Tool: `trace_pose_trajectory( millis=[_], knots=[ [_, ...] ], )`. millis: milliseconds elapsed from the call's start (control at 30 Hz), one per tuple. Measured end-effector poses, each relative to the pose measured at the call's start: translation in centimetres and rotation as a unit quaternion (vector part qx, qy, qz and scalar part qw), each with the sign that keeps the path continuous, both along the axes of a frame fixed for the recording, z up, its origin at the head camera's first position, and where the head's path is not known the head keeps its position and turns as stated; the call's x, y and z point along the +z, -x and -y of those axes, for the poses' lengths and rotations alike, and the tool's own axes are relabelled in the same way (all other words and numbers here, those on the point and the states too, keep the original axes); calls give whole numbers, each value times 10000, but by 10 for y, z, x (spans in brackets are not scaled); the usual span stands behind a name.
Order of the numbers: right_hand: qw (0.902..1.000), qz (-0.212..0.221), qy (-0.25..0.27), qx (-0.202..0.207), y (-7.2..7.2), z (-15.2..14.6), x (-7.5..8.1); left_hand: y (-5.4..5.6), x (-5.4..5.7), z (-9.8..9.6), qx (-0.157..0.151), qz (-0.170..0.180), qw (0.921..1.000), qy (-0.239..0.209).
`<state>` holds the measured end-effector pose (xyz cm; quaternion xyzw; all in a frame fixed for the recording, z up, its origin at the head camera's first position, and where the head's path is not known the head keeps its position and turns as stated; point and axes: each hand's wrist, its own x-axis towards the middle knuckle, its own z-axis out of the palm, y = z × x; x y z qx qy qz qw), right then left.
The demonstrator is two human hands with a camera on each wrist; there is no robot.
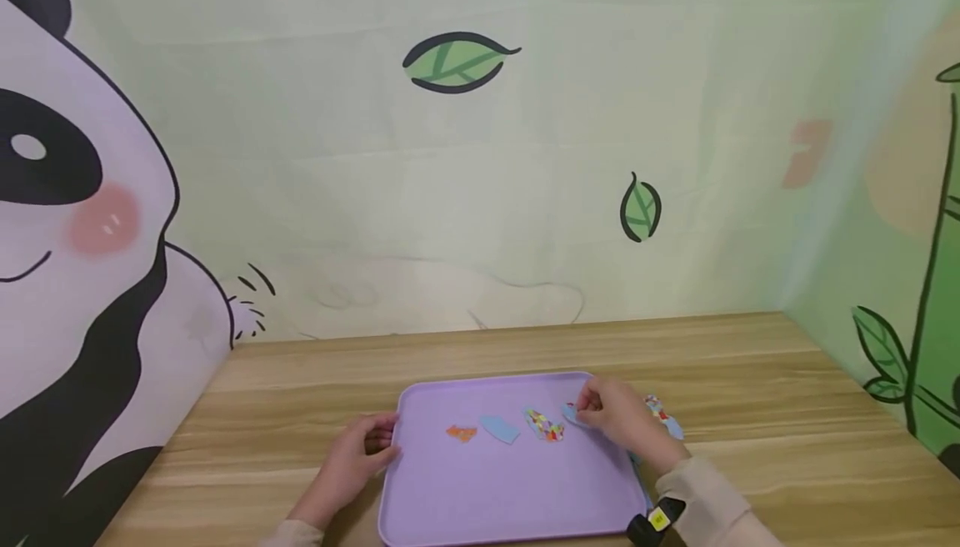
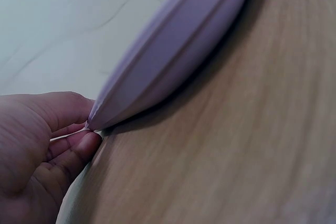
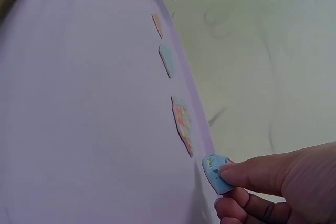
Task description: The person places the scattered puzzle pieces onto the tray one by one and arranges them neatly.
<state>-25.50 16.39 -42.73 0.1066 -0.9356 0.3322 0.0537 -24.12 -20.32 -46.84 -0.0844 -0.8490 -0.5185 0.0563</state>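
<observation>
My right hand (image 1: 618, 415) pinches a light blue printed puzzle piece (image 3: 211, 170) between thumb and fingers, over the right part of a purple tray (image 1: 510, 501). Three flat pieces lie in a row on the tray to its left: a multicoloured one (image 1: 545, 426), a plain blue one (image 1: 500, 429) and a small orange one (image 1: 461, 433). At the tray's left side, my left hand (image 1: 352, 455) holds the rim, its thumb and fingertips at the edge in the left wrist view.
More colourful pieces (image 1: 663, 418) lie on the wooden table (image 1: 757, 414) just right of the tray, partly hidden behind the right hand and forearm. A wall covering with a panda and leaves (image 1: 457, 63) rises behind the table.
</observation>
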Motion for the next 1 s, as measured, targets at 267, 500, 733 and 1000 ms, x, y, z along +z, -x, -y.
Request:
trace_pose_trajectory(
  millis=[267,500,733,1000],
  knots=[
    [9991,199,-291,-230,-2,4,2,4,-2,-1,56,40,10000,44],
    [9991,174,-337,-210,1,4,-2,2,-2,1,21,44,10000,-10],
    [9985,162,-482,-219,2,5,-3,3,-7,3,-187,-385,9991,16],
    [9980,82,-611,-133,2,4,-2,1,-1,0,49,137,9999,-52]
  ],
)
